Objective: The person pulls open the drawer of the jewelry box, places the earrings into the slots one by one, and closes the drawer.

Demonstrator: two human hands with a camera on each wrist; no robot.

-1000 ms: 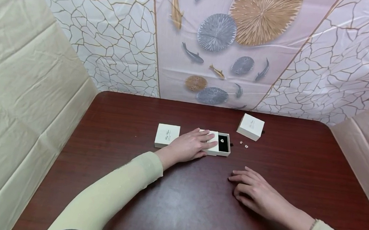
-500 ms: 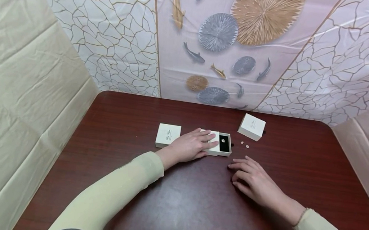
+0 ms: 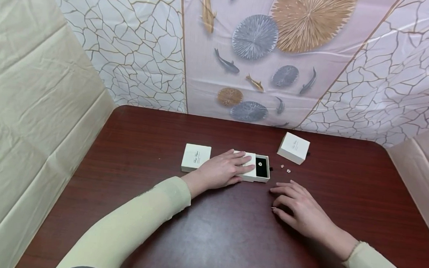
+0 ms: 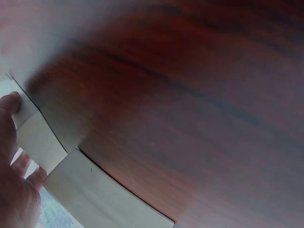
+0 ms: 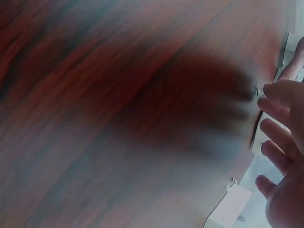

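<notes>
My left hand (image 3: 224, 168) lies across a white drawer box (image 3: 249, 179), fingers over its top and thumb at its near side. The box's drawer (image 3: 268, 179) is pulled partly out to the right, showing a black pad (image 3: 261, 172) with a small flower-like earring (image 3: 260, 164) on it. Right of and nearer than the drawer, my right hand (image 3: 306, 213) hovers over the table. Its thumb and index fingertip pinch a tiny silvery earring (image 5: 260, 91), with a thin pin sticking out; the other fingers are spread.
Two small flower-shaped earrings (image 3: 285, 168) lie on the dark wooden table (image 3: 206, 234), right of the drawer. A second white box (image 3: 195, 157) stands at left, partly behind my left wrist; a third white box (image 3: 293, 148) sits at the back right. Patterned cloth (image 3: 148, 61) hangs behind.
My right hand has moved away from me, toward the drawer, then slightly right; the tiny piece now shows at its fingertips. My left hand and the boxes stay in place.
</notes>
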